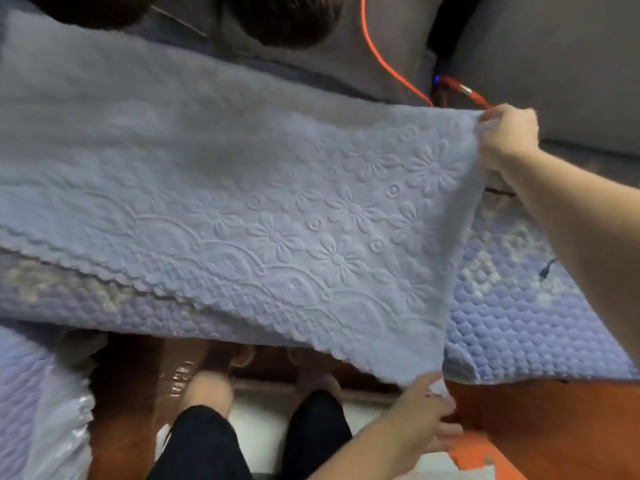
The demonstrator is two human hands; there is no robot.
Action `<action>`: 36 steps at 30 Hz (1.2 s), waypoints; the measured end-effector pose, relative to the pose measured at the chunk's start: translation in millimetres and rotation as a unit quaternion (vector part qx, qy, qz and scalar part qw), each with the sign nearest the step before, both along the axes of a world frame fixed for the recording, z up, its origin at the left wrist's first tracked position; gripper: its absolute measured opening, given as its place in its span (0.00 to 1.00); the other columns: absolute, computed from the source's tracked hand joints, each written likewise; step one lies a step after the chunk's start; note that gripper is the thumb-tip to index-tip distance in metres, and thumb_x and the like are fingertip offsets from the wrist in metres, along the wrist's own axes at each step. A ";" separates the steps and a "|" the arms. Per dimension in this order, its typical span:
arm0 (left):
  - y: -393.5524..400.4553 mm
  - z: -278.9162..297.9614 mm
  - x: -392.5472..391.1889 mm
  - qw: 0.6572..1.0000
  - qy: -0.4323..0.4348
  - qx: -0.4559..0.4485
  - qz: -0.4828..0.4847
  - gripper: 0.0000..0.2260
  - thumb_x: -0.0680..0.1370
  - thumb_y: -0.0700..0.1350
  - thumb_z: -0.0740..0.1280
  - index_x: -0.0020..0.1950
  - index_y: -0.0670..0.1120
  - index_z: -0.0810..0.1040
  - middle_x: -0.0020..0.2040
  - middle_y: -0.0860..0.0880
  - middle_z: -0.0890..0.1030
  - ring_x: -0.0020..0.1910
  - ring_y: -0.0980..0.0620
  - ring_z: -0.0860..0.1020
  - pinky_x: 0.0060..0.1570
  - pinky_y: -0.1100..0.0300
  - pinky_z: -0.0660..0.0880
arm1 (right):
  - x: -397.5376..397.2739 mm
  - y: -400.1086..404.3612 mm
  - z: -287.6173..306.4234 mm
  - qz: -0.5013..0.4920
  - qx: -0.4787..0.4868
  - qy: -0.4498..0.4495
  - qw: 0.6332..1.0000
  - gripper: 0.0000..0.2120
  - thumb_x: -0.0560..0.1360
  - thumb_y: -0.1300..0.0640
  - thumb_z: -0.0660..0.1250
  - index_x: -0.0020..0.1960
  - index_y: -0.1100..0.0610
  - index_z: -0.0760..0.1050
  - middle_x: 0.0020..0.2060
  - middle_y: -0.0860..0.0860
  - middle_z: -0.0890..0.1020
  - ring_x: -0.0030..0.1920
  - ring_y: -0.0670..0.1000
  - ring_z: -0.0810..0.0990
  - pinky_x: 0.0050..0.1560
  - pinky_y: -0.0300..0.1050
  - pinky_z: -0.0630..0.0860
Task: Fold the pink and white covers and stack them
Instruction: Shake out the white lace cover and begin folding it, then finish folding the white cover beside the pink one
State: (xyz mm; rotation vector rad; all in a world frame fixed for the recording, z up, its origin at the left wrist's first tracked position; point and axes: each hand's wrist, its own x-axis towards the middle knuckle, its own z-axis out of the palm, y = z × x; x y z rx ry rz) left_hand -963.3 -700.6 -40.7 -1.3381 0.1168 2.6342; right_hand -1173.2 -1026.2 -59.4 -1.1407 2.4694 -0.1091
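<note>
A large pale quilted cover [277,209], embossed with flowers and edged in scallops, is stretched out to the left of both hands above a bubble-textured bed surface [519,323]. Its far corner is pinched in the curled fingers of the right hand [507,138], raised at the upper right. Its near corner is gripped by the left hand [424,415], lower down, by the bed's edge. An orange cable [388,57] is seen just beyond the right hand.
</note>
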 end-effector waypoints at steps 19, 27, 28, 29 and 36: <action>-188.4 -2.2 642.3 0.768 -0.592 -0.194 0.149 0.09 0.83 0.40 0.58 0.45 0.46 0.74 0.41 0.44 0.75 0.36 0.49 0.77 0.41 0.57 0.75 | 428.7 33.6 -35.6 0.218 0.099 -0.207 0.949 0.20 0.77 0.63 0.62 0.68 0.57 0.73 0.68 0.60 0.71 0.67 0.63 0.71 0.64 0.52 0.70; -283.9 -85.4 849.2 0.777 -0.446 -0.128 0.426 0.25 0.79 0.60 0.65 0.72 0.49 0.71 0.62 0.42 0.73 0.59 0.45 0.74 0.57 0.51 0.74 | 737.0 -70.5 -51.3 0.236 0.072 -0.343 0.906 0.18 0.77 0.57 0.70 0.66 0.58 0.75 0.58 0.54 0.81 0.57 0.56 0.81 0.54 0.44 0.75; -293.6 -98.2 861.5 0.775 -0.413 -0.130 0.460 0.26 0.78 0.62 0.65 0.71 0.48 0.73 0.60 0.43 0.76 0.57 0.46 0.76 0.55 0.52 0.75 | 776.1 -81.9 -53.7 0.230 0.082 -0.370 0.896 0.22 0.76 0.54 0.72 0.68 0.57 0.73 0.58 0.51 0.80 0.58 0.56 0.81 0.57 0.50 0.77; -304.4 -105.9 867.3 0.773 -0.378 -0.135 0.491 0.25 0.78 0.63 0.65 0.68 0.48 0.76 0.59 0.44 0.79 0.55 0.47 0.78 0.52 0.52 0.76 | 811.7 -93.9 -55.8 0.223 0.081 -0.394 0.888 0.27 0.74 0.51 0.74 0.69 0.56 0.71 0.56 0.49 0.78 0.58 0.57 0.80 0.59 0.54 0.77; -356.5 -159.6 916.7 0.691 -0.362 -0.149 0.607 0.42 0.56 0.67 0.81 0.65 0.51 0.79 0.57 0.47 0.85 0.55 0.45 0.84 0.51 0.39 0.80 | 925.3 -162.9 -105.9 0.147 0.088 -0.356 0.919 0.51 0.55 0.31 0.72 0.73 0.50 0.66 0.66 0.53 0.76 0.65 0.54 0.77 0.67 0.54 0.74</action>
